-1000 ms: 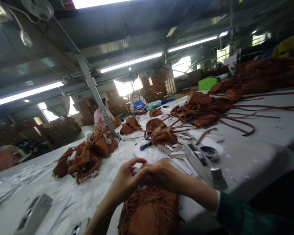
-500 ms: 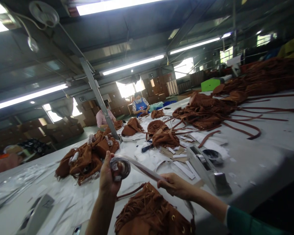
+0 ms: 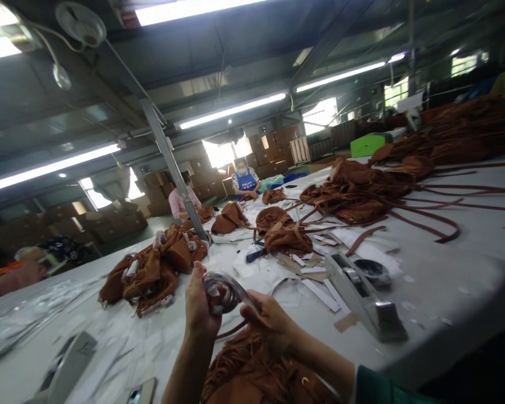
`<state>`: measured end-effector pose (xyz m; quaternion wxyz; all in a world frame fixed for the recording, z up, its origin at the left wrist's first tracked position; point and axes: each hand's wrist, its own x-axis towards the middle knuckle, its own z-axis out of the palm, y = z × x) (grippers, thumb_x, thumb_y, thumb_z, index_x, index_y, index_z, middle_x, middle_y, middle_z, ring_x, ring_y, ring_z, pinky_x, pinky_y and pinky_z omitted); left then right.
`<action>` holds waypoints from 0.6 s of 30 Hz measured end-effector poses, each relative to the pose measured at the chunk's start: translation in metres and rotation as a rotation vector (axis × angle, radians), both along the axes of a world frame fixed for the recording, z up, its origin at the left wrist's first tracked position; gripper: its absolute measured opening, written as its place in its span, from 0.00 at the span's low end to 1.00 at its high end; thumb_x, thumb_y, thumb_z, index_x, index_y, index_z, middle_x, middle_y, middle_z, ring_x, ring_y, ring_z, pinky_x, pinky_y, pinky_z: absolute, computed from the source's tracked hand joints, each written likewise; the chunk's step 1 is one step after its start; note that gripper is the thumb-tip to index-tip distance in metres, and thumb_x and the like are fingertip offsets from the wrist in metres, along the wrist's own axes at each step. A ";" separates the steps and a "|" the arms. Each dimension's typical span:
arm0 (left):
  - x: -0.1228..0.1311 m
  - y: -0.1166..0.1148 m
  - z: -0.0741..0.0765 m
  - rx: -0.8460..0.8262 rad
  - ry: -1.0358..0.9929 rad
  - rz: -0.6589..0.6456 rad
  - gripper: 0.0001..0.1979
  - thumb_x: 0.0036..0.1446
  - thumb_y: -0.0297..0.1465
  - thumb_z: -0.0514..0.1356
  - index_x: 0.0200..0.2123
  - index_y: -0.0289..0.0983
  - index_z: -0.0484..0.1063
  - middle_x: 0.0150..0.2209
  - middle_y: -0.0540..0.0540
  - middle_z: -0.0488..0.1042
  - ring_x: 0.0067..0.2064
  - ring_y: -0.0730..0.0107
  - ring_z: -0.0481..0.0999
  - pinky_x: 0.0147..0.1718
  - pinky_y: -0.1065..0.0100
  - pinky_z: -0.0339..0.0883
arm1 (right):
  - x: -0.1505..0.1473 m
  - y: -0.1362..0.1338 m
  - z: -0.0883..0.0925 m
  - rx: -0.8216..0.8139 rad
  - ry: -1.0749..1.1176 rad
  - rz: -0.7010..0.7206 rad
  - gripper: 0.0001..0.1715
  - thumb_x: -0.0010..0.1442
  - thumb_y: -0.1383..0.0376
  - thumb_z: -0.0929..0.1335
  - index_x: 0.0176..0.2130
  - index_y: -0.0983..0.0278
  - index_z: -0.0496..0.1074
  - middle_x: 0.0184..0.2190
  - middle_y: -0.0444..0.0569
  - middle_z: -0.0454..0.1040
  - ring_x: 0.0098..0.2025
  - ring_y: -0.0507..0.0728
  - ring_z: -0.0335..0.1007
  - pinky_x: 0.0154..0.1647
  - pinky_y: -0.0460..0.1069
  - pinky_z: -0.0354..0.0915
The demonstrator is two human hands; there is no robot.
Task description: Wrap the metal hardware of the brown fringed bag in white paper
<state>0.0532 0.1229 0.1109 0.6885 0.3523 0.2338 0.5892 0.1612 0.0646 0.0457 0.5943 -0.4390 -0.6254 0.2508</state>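
My left hand (image 3: 200, 306) is raised above the table and closed around a roll of clear tape (image 3: 219, 292). A strip of tape runs from the roll down to my right hand (image 3: 269, 324), which pinches it just beside the roll. Both hands hover over a brown fringed suede bag (image 3: 256, 373) lying at the table's near edge, with a brown strap curling out under the hands.
A metal tape dispenser (image 3: 364, 300) stands to the right on the white table (image 3: 446, 264). Piles of brown bags (image 3: 151, 269) and straps (image 3: 362, 193) cover the table, with paper strips (image 3: 315, 286) between. Two people (image 3: 244, 182) work at the far end. A phone (image 3: 141, 391) lies at bottom left.
My hands, first together on the bag, lifted the tape roll and drew out a long strip. Now my right hand has come back close to the roll.
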 end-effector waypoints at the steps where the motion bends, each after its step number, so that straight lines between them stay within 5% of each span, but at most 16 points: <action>1: 0.002 0.000 -0.002 -0.030 -0.047 0.027 0.20 0.47 0.41 0.70 0.28 0.37 0.63 0.18 0.58 0.65 0.15 0.78 0.65 0.14 0.78 0.62 | -0.009 -0.001 -0.005 0.008 0.085 -0.015 0.38 0.57 0.34 0.60 0.35 0.67 0.69 0.25 0.43 0.65 0.28 0.53 0.59 0.27 0.46 0.55; 8: 0.019 -0.011 -0.027 -0.203 -0.176 -0.014 0.14 0.62 0.38 0.57 0.27 0.37 0.62 0.17 0.57 0.64 0.12 0.81 0.60 0.14 0.81 0.59 | -0.024 -0.008 -0.016 -0.026 0.321 -0.123 0.24 0.64 0.47 0.62 0.40 0.66 0.69 0.35 0.49 0.73 0.38 0.57 0.68 0.38 0.48 0.63; 18: 0.015 0.001 -0.049 -0.336 -0.247 -0.049 0.18 0.62 0.42 0.55 0.26 0.37 0.61 0.15 0.57 0.60 0.12 0.81 0.57 0.13 0.80 0.55 | -0.025 -0.004 -0.024 -0.124 0.245 -0.193 0.28 0.62 0.44 0.63 0.39 0.66 0.69 0.33 0.50 0.75 0.35 0.58 0.70 0.35 0.48 0.65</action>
